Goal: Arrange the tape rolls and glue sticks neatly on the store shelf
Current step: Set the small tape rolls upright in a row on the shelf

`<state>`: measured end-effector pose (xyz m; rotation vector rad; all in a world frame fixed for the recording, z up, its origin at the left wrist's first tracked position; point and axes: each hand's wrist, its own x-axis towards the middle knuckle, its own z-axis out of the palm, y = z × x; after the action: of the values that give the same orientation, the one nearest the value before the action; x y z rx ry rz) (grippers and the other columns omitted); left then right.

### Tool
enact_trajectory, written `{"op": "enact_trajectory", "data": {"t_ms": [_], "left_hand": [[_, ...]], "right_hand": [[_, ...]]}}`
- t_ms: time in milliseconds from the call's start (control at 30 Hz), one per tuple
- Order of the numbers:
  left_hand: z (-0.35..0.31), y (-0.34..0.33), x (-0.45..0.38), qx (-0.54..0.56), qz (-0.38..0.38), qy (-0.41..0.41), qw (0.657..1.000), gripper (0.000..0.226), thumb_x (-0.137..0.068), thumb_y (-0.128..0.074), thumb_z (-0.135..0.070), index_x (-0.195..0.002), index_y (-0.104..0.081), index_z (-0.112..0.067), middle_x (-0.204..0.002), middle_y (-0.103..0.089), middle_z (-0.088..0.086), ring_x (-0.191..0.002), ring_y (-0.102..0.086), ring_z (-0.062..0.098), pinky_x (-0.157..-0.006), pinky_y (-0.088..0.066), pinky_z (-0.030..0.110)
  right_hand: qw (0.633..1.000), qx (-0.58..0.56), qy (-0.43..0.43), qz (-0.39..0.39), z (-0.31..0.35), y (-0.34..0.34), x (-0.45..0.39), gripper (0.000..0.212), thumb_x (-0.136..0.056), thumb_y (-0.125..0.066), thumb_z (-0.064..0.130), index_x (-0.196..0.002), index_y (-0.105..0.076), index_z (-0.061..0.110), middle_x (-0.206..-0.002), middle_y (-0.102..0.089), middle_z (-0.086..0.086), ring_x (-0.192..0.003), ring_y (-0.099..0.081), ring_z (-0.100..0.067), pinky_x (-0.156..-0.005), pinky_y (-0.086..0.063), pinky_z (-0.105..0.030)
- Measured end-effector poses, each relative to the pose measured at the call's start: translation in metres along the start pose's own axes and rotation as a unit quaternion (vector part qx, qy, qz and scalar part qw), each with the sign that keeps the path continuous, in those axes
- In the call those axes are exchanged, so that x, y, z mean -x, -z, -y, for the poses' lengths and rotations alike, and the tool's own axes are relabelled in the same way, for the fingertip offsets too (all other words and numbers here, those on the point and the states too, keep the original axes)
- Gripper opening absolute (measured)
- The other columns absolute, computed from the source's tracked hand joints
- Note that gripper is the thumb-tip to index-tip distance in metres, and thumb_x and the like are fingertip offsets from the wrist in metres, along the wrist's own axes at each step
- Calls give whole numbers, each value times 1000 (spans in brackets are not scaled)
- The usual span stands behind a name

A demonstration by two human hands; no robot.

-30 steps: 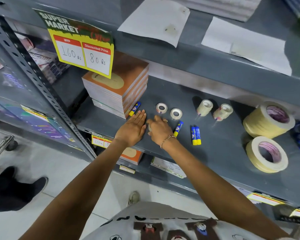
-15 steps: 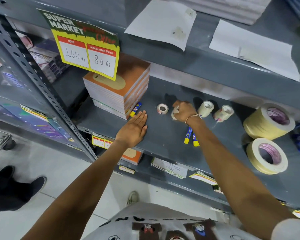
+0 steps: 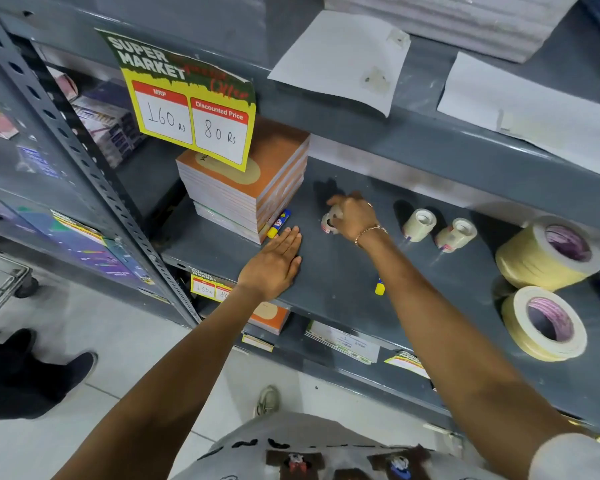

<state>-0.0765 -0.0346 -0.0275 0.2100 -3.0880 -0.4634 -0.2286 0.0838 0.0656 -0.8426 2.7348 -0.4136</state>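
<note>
My right hand is closed over small clear tape rolls on the grey shelf, just right of the notebook stack. My left hand lies flat and open on the shelf near its front edge. A blue-and-yellow glue stick leans against the notebooks. Another glue stick's yellow end peeks out beside my right forearm, which hides the rest. Two small tape rolls lie to the right. Two large masking tape rolls sit at the far right.
A stack of orange notebooks stands at the shelf's left, under a yellow price sign. Paper sheets lie on the shelf above. A perforated steel upright bounds the left. Another person's dark shoe is on the floor.
My right hand moved left along the shelf with a small tape roll, over to the other small roll beside the notebooks. My left hand stayed flat in place.
</note>
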Motion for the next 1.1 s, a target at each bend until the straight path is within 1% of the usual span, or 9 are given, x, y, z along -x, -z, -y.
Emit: {"op": "enact_trajectory", "data": {"t_ms": [67,133,300,433,633,733,833,933,1100], "left_hand": [[-1,0,0,1,-2,1,1000,57,-102,-18,-39,-152,-4,-15,-162,-4,-1,-148,-1,13,-114,5,22],[-1,0,0,5,1,2,1000,57,-102,-18,-39,-152,-4,-14,-162,-5,-1,-148,-1,13,-116,4,23],[-2,1,1,5,0,-1,1000,57,-102,-19,-38,-152,-5,-13,-161,-6,0,-148,-2,13,-115,4,22],[-2,-1,0,2,-3,-4,1000,57,-102,-20,-37,-152,-7,-12,-161,-6,0,-149,-3,14,-117,2,23],[-4,-4,-1,-3,-9,3,1000,57,-102,-21,-36,-151,-8,-11,-161,-7,1,-148,-4,14,-117,1,23],[-4,-2,-1,-4,6,14,1000,57,-102,-19,-37,-151,-5,-12,-161,-4,0,-149,-2,14,-119,-2,26],[-6,1,1,6,12,14,1000,57,-102,-21,-38,-151,-8,-13,-161,-6,0,-148,-4,14,-119,-7,28],[-1,3,11,25,15,18,999,58,-101,-25,-42,-152,-12,-17,-161,-9,-5,-148,-6,11,-119,-22,33],[7,9,34,6,-27,72,997,65,-95,-34,-54,-149,-26,-19,-158,-22,-8,-146,-19,10,-107,-40,36]], "right_hand": [[999,15,-13,44,9,-6,-5,42,-89,-59,15,-130,-55,20,-136,-43,-20,-121,-51,-37,-107,-41,-36],[997,23,-30,65,10,-11,-8,43,-86,-66,18,-127,-55,20,-139,-41,-17,-120,-52,-39,-104,-44,-36],[998,-34,-32,30,6,-5,-1,35,-71,-77,11,-104,-69,15,-111,-67,-13,-104,-64,-31,-83,-50,-26],[992,-100,-60,-37,-30,15,32,28,-66,-77,13,-93,-73,19,-83,-68,-2,-90,-66,-24,-70,-39,-18],[973,-42,-224,-46,-139,32,106,24,-72,-73,18,-95,-71,18,-107,-71,-12,-103,-65,-33,-86,-50,-33],[956,-41,-285,-55,-157,23,119,41,-76,-71,18,-116,-63,19,-123,-61,-21,-113,-59,-37,-95,-48,-40],[955,1,-292,-50,-150,27,120,57,-76,-74,36,-128,-52,24,-131,-49,-20,-125,-47,-41,-103,-41,-47],[965,53,-228,-119,-116,38,102,49,-79,-67,46,-120,-58,20,-128,-52,-18,-121,-50,-38,-101,-41,-45],[993,-25,96,-57,-26,25,45,27,-91,-53,10,-114,-67,12,-123,-65,-10,-113,-61,-28,-99,-46,-33]]}}
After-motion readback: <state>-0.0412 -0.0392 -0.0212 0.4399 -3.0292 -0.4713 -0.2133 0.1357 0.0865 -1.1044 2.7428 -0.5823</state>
